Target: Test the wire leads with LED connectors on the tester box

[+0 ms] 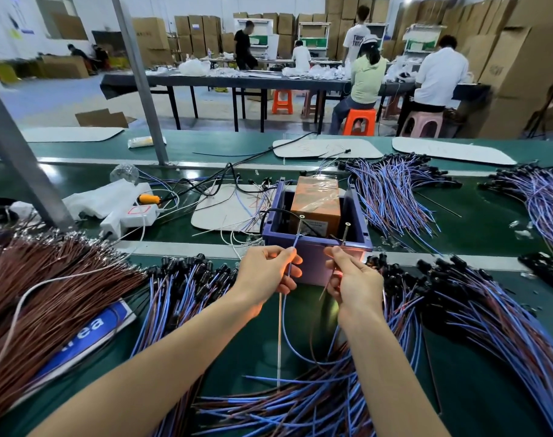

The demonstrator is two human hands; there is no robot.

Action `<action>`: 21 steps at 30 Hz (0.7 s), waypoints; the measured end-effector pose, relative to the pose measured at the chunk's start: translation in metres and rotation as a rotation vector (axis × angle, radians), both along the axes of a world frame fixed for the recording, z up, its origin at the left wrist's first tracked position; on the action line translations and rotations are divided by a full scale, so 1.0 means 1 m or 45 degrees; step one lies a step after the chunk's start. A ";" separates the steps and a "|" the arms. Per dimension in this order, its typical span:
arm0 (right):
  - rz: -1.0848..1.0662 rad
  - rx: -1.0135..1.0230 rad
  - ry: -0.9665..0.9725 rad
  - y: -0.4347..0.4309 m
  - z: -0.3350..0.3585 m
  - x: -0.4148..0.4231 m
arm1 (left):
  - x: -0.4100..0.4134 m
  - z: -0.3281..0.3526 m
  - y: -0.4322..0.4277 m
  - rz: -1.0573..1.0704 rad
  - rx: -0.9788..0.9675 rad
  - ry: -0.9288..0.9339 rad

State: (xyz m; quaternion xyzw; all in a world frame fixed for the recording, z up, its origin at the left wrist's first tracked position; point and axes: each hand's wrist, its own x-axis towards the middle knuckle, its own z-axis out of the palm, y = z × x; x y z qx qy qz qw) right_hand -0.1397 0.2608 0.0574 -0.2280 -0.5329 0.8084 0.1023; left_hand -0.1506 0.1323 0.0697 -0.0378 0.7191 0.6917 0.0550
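The wire pile [300, 405] lay at the bottom of the frame. My left hand [265, 272] pinched a blue lead [288, 271], and my right hand [352, 279] pinched a brown lead [325, 290], at the tester box [313, 257], mid-frame. I thought each tip should press its own pin [347, 230].

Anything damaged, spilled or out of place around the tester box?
Nothing looks damaged. Left hand pinches a blue lead, right hand a brown lead, at the tester box. Only clutter: loose wires tangled left of it, small clear bits scattered on the belt to its right.
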 end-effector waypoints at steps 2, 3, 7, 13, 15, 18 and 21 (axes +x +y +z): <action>0.003 -0.003 0.001 0.000 -0.001 0.000 | 0.000 0.000 0.000 0.001 -0.011 0.003; 0.004 -0.004 0.001 0.000 -0.001 0.000 | 0.001 0.000 0.000 0.000 -0.018 0.003; 0.069 0.038 0.036 -0.001 0.004 0.006 | 0.006 0.002 0.000 -0.042 -0.015 0.040; 0.498 0.457 0.163 -0.011 0.001 0.045 | 0.035 -0.009 -0.022 -0.197 -0.074 0.197; 0.658 0.593 0.146 -0.013 -0.002 0.053 | 0.041 -0.013 -0.031 -0.179 -0.174 0.240; 0.767 0.741 0.161 -0.019 -0.006 0.058 | 0.049 -0.014 -0.038 -0.198 -0.201 0.263; 0.890 0.946 0.217 -0.016 -0.007 0.059 | 0.056 -0.009 -0.043 -0.141 -0.132 0.332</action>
